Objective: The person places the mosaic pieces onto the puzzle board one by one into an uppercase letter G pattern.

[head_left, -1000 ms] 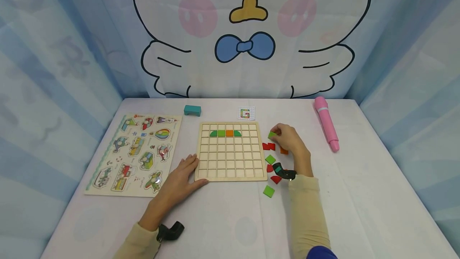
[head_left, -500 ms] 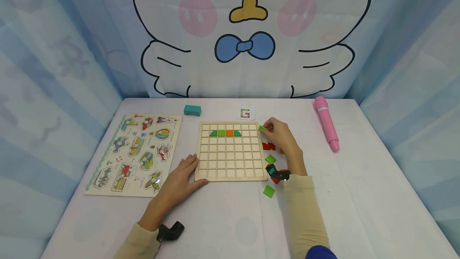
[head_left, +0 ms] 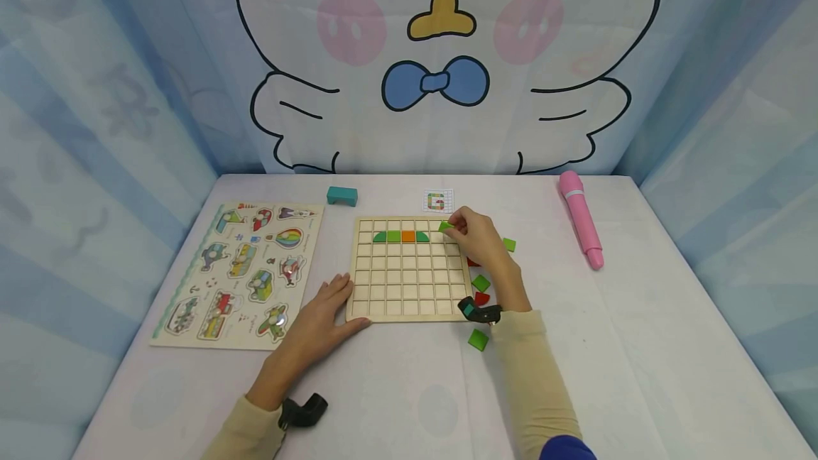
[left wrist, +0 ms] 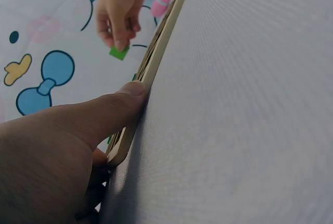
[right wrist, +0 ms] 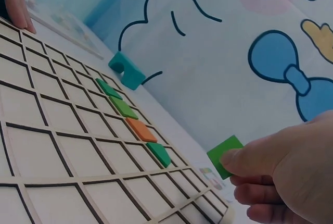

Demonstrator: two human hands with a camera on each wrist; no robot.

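My right hand (head_left: 478, 238) pinches a green square tile (head_left: 446, 226) between thumb and fingertips, above the upper right of a wooden grid board (head_left: 409, 289). In the right wrist view the same green tile (right wrist: 225, 155) is tilted and apart from the board. A row on the board holds a dark green rounded piece (head_left: 380, 237), a light green square (head_left: 393, 236), an orange square (head_left: 408, 236) and another dark green rounded piece (head_left: 422, 237). My left hand (head_left: 322, 318) rests at the board's lower left corner, thumb along the near edge, fingers extended along the left edge.
Right of the board lie loose green tiles (head_left: 478, 339) and red pieces (head_left: 482, 298), partly hidden by my right arm. A pattern card (head_left: 438, 201) and a teal block (head_left: 342, 196) are behind it. A picture puzzle (head_left: 211, 275) lies left, a pink microphone (head_left: 581, 222) right.
My right hand has carried the green square tile leftward from the loose pieces to above the board. A green tile at the right has come into view. My left hand has stayed still.
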